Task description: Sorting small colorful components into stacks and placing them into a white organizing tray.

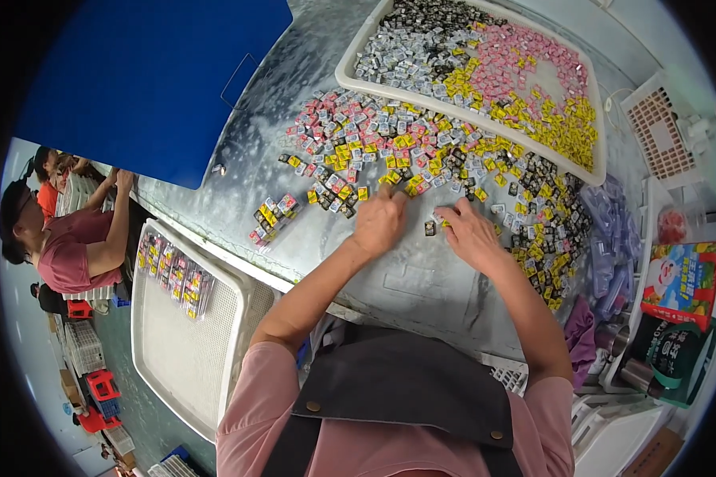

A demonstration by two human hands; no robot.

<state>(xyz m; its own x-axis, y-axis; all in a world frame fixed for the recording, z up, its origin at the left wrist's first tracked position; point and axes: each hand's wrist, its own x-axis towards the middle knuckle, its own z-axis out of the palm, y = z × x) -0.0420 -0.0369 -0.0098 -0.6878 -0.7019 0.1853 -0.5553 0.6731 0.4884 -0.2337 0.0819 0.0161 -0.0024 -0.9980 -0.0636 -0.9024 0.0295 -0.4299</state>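
Note:
A wide heap of small wrapped pieces point(358, 135), pink, yellow, black and white, spreads across the grey table. At the heap's near edge, my left hand point(380, 221) is closed with its fingertips pressed down among yellow and black pieces; what it grips is hidden. My right hand point(471, 236) is a little to the right, its thumb and fingers curled together at a few small pieces. A black piece point(430, 228) lies just left of those fingertips. Left of my hands, a clear pack point(274, 216) filled with rows of the same pieces rests near the table edge.
A large white tray point(469, 115) of sorted pieces stands at the back. Filled packs point(175, 274) lie in a white mesh tray point(187, 362) at left. Purple clear plastic trays point(611, 238) pile up at right. A co-worker point(75, 238) stands beyond the blue panel point(143, 79).

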